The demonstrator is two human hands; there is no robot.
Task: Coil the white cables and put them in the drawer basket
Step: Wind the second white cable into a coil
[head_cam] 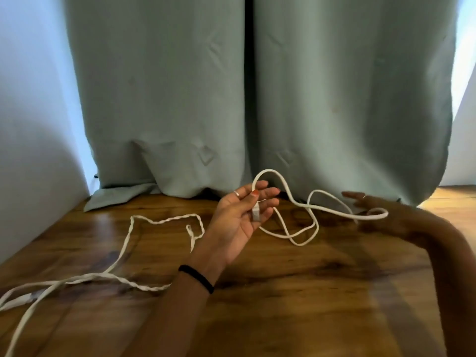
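At 12 o'clock behind the tabletop hang grey-green curtains, their hems resting on the wood along the far edge; one hem corner lies folded flat on the surface at about 10 o'clock. Pale wall runs down the 9 o'clock side. Wood floor visible at 3 o'clock past the curtain.

Between the hands nothing blocks the work area. Left forearm lies across part of the twisted cable, hiding a short stretch of it.

Left hand is raised near centre, palm up, black band on the wrist, ring on one finger. Thumb and fingers pinch the round white cable just above its pale plug end, which lies against the palm. From the pinch the cable arcs up over the fingertips, drops toward 3 o'clock, and lies in loose crossing loops on the wood between the two hands.

Right hand is at 3 o'clock, low over the tabletop, fingers extended, relaxed. The cable's far loop sits around or against its thumb; can't tell which, that area is blurred. No clear grasp there.

Second one, twisted white cable: flat, kinked, uncoiled. It runs from a small hook near the left wrist, out to 10 o'clock, then down to 8 o'clock where strands overlap and leave the picture at the lower left corner.
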